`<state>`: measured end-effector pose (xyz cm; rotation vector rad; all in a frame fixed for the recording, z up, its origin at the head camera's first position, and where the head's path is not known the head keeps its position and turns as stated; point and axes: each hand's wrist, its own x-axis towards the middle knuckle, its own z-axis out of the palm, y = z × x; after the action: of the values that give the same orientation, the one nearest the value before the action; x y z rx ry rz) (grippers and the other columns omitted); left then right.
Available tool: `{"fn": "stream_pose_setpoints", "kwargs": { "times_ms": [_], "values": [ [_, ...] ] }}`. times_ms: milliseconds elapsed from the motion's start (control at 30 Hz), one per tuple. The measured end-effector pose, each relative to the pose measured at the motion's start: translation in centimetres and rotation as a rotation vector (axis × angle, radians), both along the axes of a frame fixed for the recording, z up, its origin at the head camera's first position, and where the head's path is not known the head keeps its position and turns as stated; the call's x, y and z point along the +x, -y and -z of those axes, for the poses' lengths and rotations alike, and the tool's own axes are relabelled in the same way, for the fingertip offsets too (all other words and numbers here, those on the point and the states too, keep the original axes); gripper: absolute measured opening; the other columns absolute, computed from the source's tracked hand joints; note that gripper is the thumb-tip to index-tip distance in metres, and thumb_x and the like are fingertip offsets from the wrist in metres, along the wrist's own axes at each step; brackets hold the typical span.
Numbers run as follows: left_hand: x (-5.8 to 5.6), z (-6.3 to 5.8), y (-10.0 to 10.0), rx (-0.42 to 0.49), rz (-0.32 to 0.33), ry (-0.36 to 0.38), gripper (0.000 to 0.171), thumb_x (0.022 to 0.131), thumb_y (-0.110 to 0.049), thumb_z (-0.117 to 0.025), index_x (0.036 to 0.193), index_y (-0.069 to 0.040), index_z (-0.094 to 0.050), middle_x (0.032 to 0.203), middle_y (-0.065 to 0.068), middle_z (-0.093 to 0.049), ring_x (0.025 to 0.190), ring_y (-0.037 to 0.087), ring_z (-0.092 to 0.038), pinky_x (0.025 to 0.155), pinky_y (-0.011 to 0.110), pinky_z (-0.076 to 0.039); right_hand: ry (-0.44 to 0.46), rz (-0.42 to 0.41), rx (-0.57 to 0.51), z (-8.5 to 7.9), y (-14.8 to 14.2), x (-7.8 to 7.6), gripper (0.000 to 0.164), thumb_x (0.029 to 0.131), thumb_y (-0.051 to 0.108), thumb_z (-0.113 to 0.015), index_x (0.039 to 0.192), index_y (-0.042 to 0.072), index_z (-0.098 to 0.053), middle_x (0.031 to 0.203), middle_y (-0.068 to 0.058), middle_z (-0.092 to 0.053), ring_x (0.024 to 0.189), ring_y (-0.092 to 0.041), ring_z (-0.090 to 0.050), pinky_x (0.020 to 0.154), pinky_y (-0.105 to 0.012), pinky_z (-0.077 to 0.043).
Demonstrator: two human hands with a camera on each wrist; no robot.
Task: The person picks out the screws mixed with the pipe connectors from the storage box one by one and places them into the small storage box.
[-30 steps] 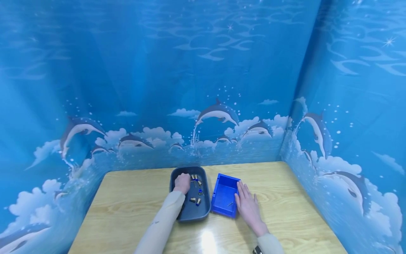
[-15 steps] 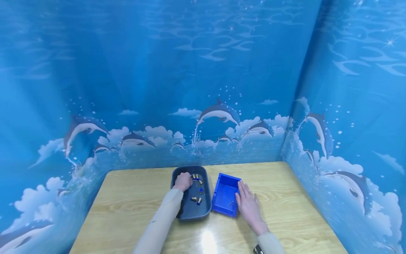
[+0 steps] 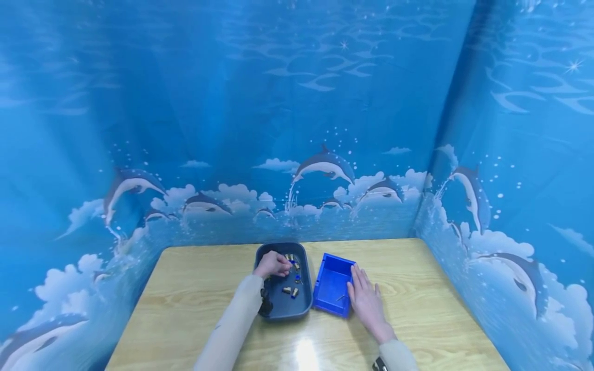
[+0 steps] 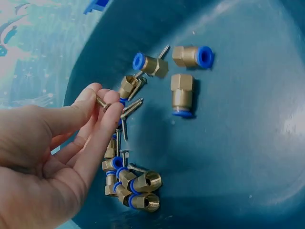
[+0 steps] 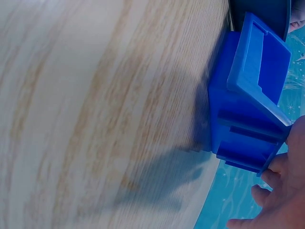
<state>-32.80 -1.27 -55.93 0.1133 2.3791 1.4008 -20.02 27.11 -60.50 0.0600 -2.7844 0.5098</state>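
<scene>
My left hand [image 3: 273, 265] is over the dark oval-cornered tray [image 3: 285, 309]. In the left wrist view its thumb and fingertips pinch a small brass-coloured screw [image 4: 101, 101]. Below it in the tray lie several brass push-in fittings [image 4: 182, 93] with blue collars, mixed with loose screws [image 4: 132, 109]. My right hand [image 3: 368, 306] lies along the right side of a blue plastic bin [image 3: 330, 288], fingers extended and touching its wall. One small screw [image 3: 341, 297] rests on the bin's floor. From the right wrist, the fingers [image 5: 276, 179] show at the bin's outer edge.
Tray and bin stand side by side on a wood-grain table [image 3: 199, 293], a narrow gap between them. Blue dolphin-print curtains [image 3: 223, 129] hang behind the table and on both sides.
My left hand has risen slightly from among the fittings and turned, its fingertips now pointing right with a screw in them. The right hand stays at the bin.
</scene>
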Motion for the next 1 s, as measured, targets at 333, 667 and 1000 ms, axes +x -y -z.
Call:
{"fn": "stream_pose_setpoints", "kwargs": {
  "times_ms": [333, 667, 1000],
  "values": [
    [1.4, -1.1, -1.3, 0.252, 0.07, 0.078, 0.021, 0.099, 0.001, -0.06, 0.114, 0.013, -0.069, 0.109, 0.028, -0.072, 0.09, 0.024, -0.075, 0.089, 0.043, -0.059, 0.042, 0.001, -0.009, -0.5, 0.0, 0.2, 0.054, 0.108, 0.025, -0.048, 0.154, 0.001, -0.037, 0.161, -0.017, -0.035, 0.146, -0.041, -0.036, 0.109, -0.075, -0.028],
    [2.6, -1.1, -5.3, 0.407, 0.097, 0.079, 0.024, 0.098, 0.004, -0.06, 0.119, 0.017, -0.064, 0.111, 0.031, -0.07, 0.095, 0.03, -0.075, 0.086, 0.04, -0.06, 0.032, 0.008, -0.017, -0.3, 0.0, 0.3, 0.053, 0.107, 0.025, -0.049, 0.154, 0.001, -0.038, 0.16, -0.017, -0.036, 0.145, -0.041, -0.036, 0.109, -0.075, -0.028],
    [4.6, -1.7, -10.2, 0.318, 0.059, -0.106, 0.012, 0.095, 0.002, -0.067, 0.101, 0.01, -0.073, 0.088, 0.021, -0.075, 0.074, 0.02, -0.074, 0.073, 0.036, -0.063, 0.021, 0.004, -0.025, -0.4, 0.3, 0.2, 0.053, 0.106, 0.024, -0.05, 0.152, 0.0, -0.04, 0.159, -0.018, -0.038, 0.144, -0.041, -0.038, 0.108, -0.076, -0.028]
  ]
}}
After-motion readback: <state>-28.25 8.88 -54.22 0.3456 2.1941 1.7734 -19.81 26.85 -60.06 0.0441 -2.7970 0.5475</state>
